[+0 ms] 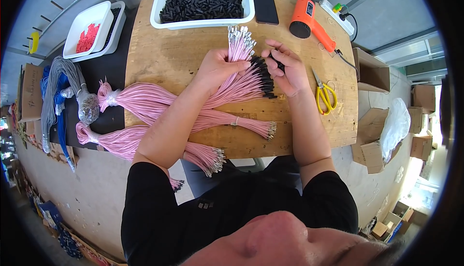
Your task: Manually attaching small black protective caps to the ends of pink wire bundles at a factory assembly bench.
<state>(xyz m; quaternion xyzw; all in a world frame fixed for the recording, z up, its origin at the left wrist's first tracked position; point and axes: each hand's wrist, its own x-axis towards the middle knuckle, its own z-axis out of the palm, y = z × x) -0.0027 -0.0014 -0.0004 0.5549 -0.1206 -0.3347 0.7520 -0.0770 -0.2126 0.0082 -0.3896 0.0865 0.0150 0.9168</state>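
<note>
Pink wire bundle: a thick sheaf of thin pink insulated wires with silver metal tips [240, 38] lies at upper centre of the frame; some ends fan rightward, wearing black tubular sleeves [264, 78].
Left hand: the left hand [217, 70] is closed around the sheaf below the bare tips, thumb across it.
Right hand: the right hand [289, 70] is half curled beside the sleeved ends, holding a few short black tubes [276, 65]; their exact number cannot be told.
Handling: the wires look light and flexible, probably smooth enough to slide over one another; the metal tips seem the part easiest to bend.
Where to grip: just below the tips, on the pink insulation, seems best.
Wooden tabletop: the worn, light-brown wooden tabletop [159, 48] bears a white plastic tray [154, 10] of black tubes at top centre, an orange heat gun [303, 14] at upper right and yellow-handled scissors [326, 96] right of centre.
Room: grey concrete floor [104, 179] lies at lower left, brown cardboard boxes [423, 98] at far right.
</note>
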